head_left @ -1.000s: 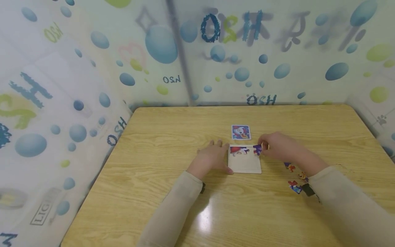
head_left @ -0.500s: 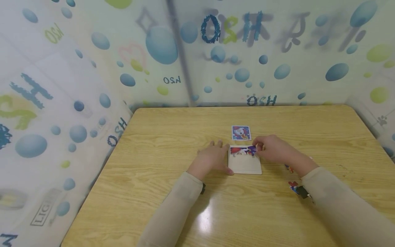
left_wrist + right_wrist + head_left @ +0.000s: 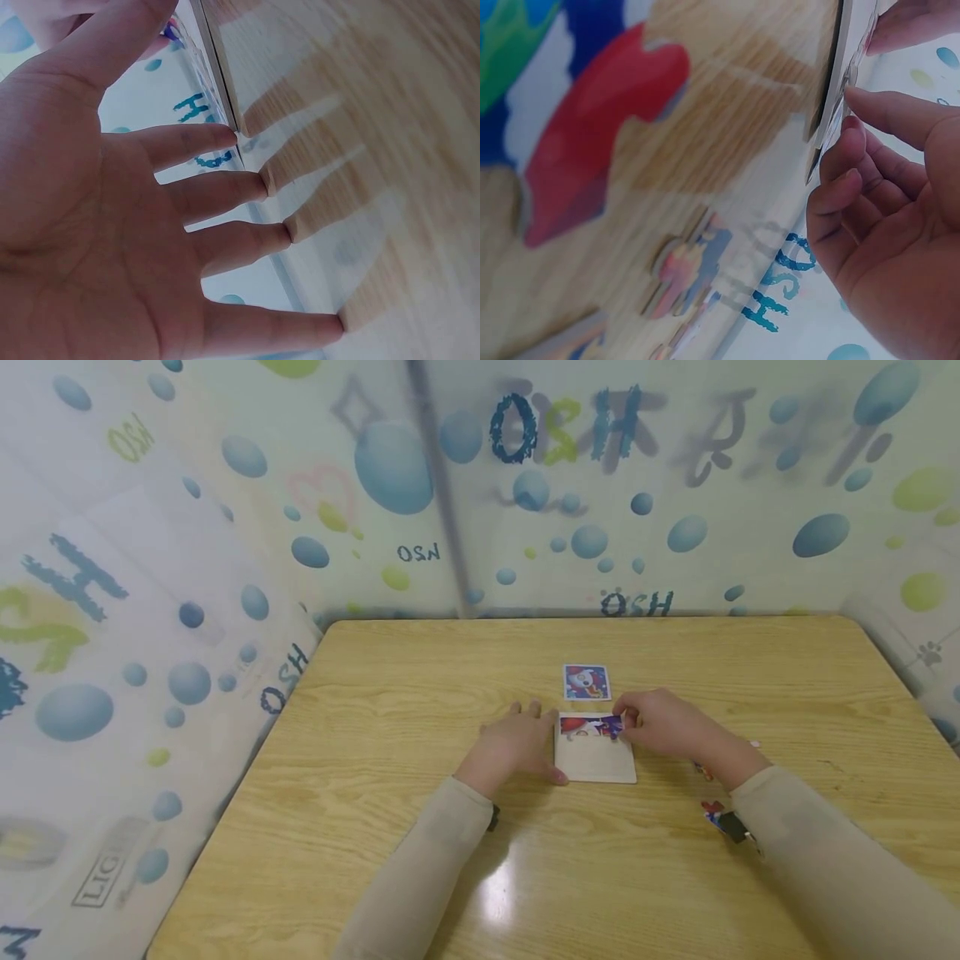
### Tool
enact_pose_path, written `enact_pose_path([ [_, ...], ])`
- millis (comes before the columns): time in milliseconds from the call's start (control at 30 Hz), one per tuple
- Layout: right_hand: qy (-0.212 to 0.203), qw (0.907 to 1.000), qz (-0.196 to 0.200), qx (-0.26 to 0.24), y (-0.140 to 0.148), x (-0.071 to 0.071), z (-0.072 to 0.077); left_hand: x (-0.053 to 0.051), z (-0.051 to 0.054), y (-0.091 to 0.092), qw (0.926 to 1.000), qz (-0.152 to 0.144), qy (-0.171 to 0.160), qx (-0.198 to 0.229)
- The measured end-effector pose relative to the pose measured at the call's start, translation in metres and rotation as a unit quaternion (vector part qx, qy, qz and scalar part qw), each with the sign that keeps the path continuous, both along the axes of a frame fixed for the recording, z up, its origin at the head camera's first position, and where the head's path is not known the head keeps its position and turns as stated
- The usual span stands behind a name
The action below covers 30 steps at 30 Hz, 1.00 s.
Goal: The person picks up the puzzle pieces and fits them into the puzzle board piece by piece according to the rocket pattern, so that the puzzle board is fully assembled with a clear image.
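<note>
A square pale puzzle board point(image 3: 596, 763) lies on the table with joined picture pieces point(image 3: 576, 727) along its far side. My left hand point(image 3: 516, 745) rests at the board's left edge, its fingers straight and spread. In the left wrist view the fingertips of the left hand point(image 3: 112, 240) touch the tabletop and the board's side. My right hand point(image 3: 663, 721) pinches a purple puzzle piece point(image 3: 613, 726) at the board's far right corner. The right wrist view shows the thumb and curled fingers of the right hand point(image 3: 900, 210) at the board's edge; the piece is barely visible there.
A small picture card point(image 3: 587, 682) lies just beyond the board. Loose puzzle pieces point(image 3: 712, 812) lie to the right, partly hidden under the right forearm. A red, blue and white piece point(image 3: 604, 142) looms large in the right wrist view. Printed walls border the wooden table point(image 3: 420, 677).
My right hand has moved left with the purple piece, bringing it against the pieces on the board, and the piece has settled lower there. My left hand has stayed put.
</note>
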State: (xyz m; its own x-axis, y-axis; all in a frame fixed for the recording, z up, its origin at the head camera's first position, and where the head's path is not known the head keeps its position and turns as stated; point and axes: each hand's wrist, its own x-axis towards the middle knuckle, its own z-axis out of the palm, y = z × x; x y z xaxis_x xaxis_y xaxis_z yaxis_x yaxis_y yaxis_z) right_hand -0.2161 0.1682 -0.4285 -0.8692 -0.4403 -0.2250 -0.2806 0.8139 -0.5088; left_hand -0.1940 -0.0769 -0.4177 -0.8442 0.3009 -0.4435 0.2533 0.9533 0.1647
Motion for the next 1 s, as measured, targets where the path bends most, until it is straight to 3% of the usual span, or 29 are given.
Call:
enact_pose_path([
  [600, 0.015, 0.9997, 0.017, 0.011, -0.0023, -0.0022, 0.0023, 0.0006, 0.0065, 0.0021, 1.0000, -0.001, -0.001, -0.004],
  [1000, 0.011, 0.9996, 0.022, 0.013, -0.0059, -0.0058, -0.0036, 0.0000, 0.0045, 0.0005, 1.0000, -0.004, -0.002, 0.000],
])
